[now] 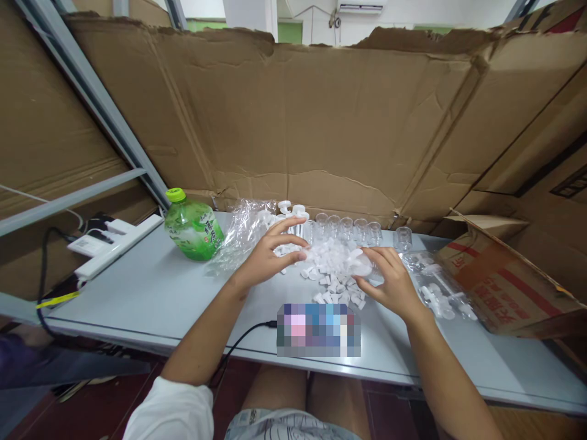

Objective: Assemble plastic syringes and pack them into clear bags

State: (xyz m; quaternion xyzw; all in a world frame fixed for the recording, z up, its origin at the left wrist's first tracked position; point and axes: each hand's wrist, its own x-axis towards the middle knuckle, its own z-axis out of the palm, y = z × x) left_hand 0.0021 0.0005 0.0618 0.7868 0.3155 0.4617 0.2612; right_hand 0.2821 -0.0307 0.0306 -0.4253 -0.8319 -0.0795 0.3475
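Observation:
My right hand (387,278) pinches a translucent white plastic piece (360,263) between thumb and fingers. My left hand (270,253) is over the left side of the pile, its thumb and fingers apart and nothing visible in them. Between the hands lies a heap of frosted clear plastic pieces (328,253). Nearer to me, small white plastic pieces (337,286) are scattered on the grey table (183,311). Behind the heap stands a row of ribbed clear plastic cups (347,228). White round-topped plastic parts (299,211) sit beyond my left hand.
A green drink bottle (195,229) stands at left beside a crumpled clear bag (238,235). At right, bagged white parts (438,299) lie before an open carton (509,281). A blurred-out device (318,330) with a cable is near the front edge. Cardboard (321,116) walls the back.

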